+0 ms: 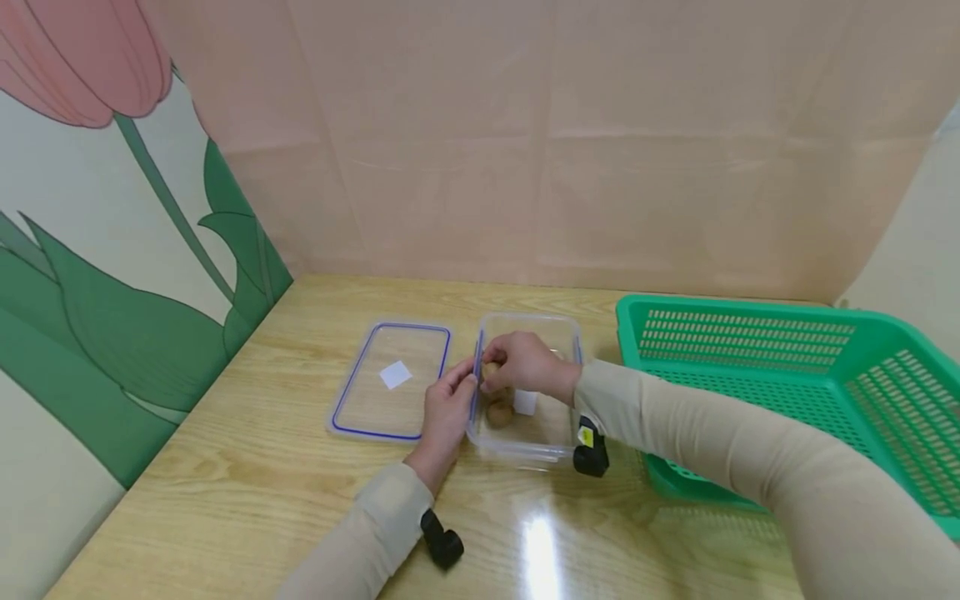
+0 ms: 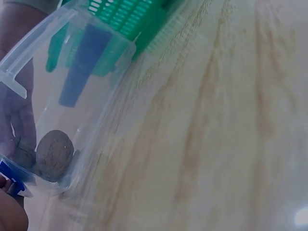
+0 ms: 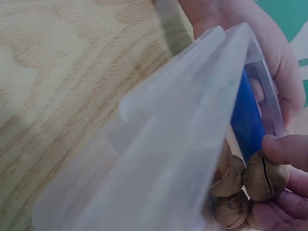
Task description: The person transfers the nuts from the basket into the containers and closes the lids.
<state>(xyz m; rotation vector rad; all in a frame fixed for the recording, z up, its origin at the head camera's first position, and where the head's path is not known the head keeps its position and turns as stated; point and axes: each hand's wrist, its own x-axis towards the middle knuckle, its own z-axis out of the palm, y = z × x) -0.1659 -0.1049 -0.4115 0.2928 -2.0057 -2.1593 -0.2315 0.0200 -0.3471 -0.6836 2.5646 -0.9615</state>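
- Head view: a clear plastic box (image 1: 529,392) sits on the wooden table (image 1: 247,483), between its flat lid (image 1: 390,379) and a green basket (image 1: 787,375).
- The right hand (image 1: 528,362) reaches over the box and pinches one brown walnut (image 1: 491,369) with its fingertips, just above the box's left wall.
- More walnuts (image 1: 499,410) lie on the box floor under it.
- The left hand (image 1: 447,408) holds the left wall of the box, fingers bent on the rim. Both arms come in from below, in tan sleeves.
- Left wrist view: through the clear wall I see one round walnut (image 2: 54,155) down in a corner of the box (image 2: 72,86). The green basket (image 2: 130,19) shows behind it. Only a bit of one finger shows at the edge, so this view does not tell how the hand lies.
- Right wrist view: the thumb and fingers (image 3: 284,149) pinch a walnut (image 3: 264,175) with a crack line down its shell. Two more walnuts (image 3: 230,192) sit right beside it, touching.
- I think the walnut is light, hard and bumpy, so it is not slippery. It is round and may roll, so holding it on two sides with the fingertips works well.
- I think the box is light and a bit bendy, so a hand on its wall keeps it from sliding.
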